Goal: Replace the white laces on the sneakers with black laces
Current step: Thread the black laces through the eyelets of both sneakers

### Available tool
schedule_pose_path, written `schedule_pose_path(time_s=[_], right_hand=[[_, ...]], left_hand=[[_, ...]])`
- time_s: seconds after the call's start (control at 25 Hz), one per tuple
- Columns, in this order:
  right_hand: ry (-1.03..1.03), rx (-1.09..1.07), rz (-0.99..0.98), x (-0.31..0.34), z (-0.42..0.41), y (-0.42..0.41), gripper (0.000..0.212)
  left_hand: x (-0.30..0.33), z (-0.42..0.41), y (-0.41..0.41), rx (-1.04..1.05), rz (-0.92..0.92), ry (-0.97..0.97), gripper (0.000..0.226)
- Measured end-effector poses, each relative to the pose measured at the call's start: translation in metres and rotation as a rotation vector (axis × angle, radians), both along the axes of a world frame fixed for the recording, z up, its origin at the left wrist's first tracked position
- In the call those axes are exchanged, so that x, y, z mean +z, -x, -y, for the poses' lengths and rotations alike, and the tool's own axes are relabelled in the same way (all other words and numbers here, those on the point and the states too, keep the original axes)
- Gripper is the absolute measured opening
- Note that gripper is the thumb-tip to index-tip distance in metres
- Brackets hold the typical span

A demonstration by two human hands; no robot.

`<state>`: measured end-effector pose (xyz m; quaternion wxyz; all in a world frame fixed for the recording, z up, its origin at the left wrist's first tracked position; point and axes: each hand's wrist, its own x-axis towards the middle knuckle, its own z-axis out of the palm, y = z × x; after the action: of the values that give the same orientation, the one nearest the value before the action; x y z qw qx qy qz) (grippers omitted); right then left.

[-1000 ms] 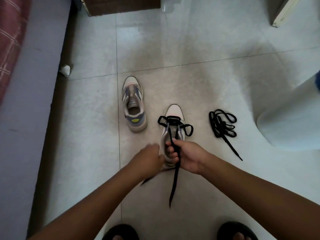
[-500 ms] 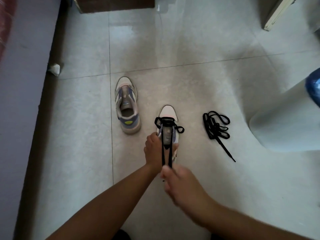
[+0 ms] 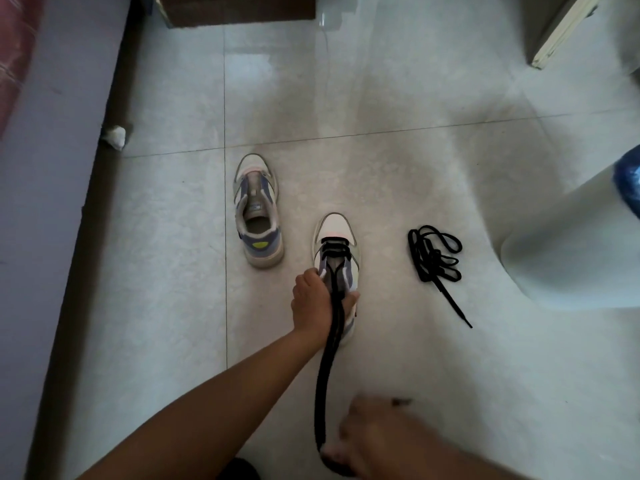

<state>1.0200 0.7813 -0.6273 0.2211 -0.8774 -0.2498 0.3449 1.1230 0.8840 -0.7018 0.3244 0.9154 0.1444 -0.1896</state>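
Note:
Two grey, white and blue sneakers stand on the tiled floor. The left sneaker [image 3: 257,211] has no lace. The right sneaker [image 3: 335,245] carries a black lace [image 3: 325,368] across its lower eyelets. My left hand [image 3: 313,299] grips this sneaker around its collar. Both ends of the lace run back in a taut strand to my right hand [image 3: 363,441], which is blurred near the bottom edge and holds them. A second black lace [image 3: 434,256] lies bunched on the floor to the right.
A purple-grey bed edge [image 3: 52,202] runs along the left. A crumpled white scrap [image 3: 116,136] lies beside it. A brown wooden piece [image 3: 239,8] is at the top, a pale rounded object [image 3: 571,251] at the right.
My right hand has pulled the lace ends back toward me, drawing out the loose loops at the eyelets. My left hand has shifted onto the sneaker's collar.

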Motion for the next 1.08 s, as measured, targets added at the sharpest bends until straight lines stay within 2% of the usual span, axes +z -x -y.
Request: schedule_pose_path(time_s=[0.04,0.16,0.2,0.28,0.36,0.44,0.48,0.6,0.72,0.88,0.96,1.08], right_hand=[[0.035,-0.090,-0.005,-0.004,0.007,-0.016,0.053],[-0.033,-0.562,0.125,-0.026,0.032,-0.086,0.026],[-0.028,-0.606,0.139,-0.033,0.037,-0.108,0.023],[-0.010,-0.543,0.107,-0.051,0.034,-0.129,0.020],[-0.033,-0.495,0.068,-0.068,0.024,-0.130,0.019],[-0.050,-0.498,0.116,-0.074,0.019,-0.135,0.017],[-0.043,-0.494,0.141,-0.075,0.018,-0.139,0.016],[0.037,-0.371,0.184,-0.072,0.015,-0.149,0.014],[0.111,-0.164,0.212,-0.072,0.010,-0.155,0.014],[0.186,0.030,0.279,-0.074,0.016,-0.157,0.016],[0.234,0.100,0.380,-0.077,0.020,-0.151,0.020],[0.212,0.094,0.626,-0.075,0.022,-0.134,0.021]], left_hand=[[-0.001,-0.001,0.008,0.004,0.008,0.028,0.076],[-0.004,-0.010,0.037,-0.080,-0.087,0.097,0.075],[-0.005,-0.017,0.039,-0.104,-0.152,0.129,0.076],[-0.002,-0.030,0.031,-0.052,-0.160,0.201,0.070],[0.004,-0.039,0.008,0.020,0.004,0.260,0.047],[0.006,-0.042,-0.017,-0.127,0.097,0.168,0.028],[0.006,-0.041,-0.027,-0.250,0.089,0.104,0.026],[0.004,-0.034,-0.043,-0.523,-0.004,-0.086,0.030],[0.007,-0.025,-0.050,-0.615,-0.011,-0.218,0.027],[0.013,-0.025,-0.058,-0.532,-0.061,-0.146,0.021],[0.013,-0.028,-0.059,-0.494,-0.081,-0.108,0.021],[0.012,-0.028,-0.055,-0.456,-0.072,-0.046,0.022]])
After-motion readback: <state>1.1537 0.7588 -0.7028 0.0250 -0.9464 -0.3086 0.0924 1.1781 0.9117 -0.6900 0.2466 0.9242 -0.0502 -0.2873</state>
